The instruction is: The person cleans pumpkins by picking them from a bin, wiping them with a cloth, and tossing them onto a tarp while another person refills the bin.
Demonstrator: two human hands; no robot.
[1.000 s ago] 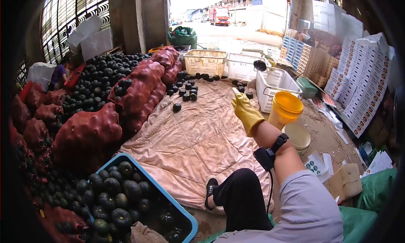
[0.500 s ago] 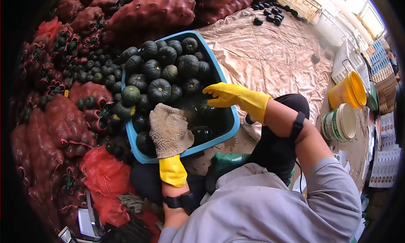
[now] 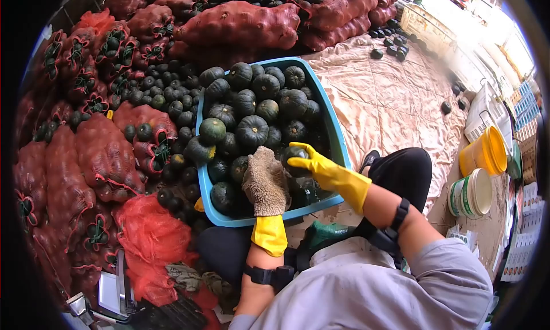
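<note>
A blue tub (image 3: 334,129) holds many small dark green pumpkins (image 3: 252,131), with water showing at its near right corner. My right hand (image 3: 329,172), in a yellow rubber glove, has its fingers and thumb curled round a wet dark pumpkin (image 3: 295,159) close over the water. Facing it is my left hand (image 3: 267,184), covered by a fuzzy beige mitt (image 3: 264,181) with the yellow glove's cuff showing below. The mitt hides the left fingers; it sits just left of the held pumpkin, above the tub's near side.
Red mesh sacks (image 3: 238,25) of produce are piled left and behind the tub. Loose pumpkins (image 3: 163,92) lie along its left side. A pinkish sheet (image 3: 389,95) covers the floor at right. A yellow bucket (image 3: 484,151) and a white bucket (image 3: 471,194) stand far right.
My right hand has lowered and closed round a pumpkin that now shows between its fingers. The mitted left hand has come nearer to it. The whole view has shifted slightly.
</note>
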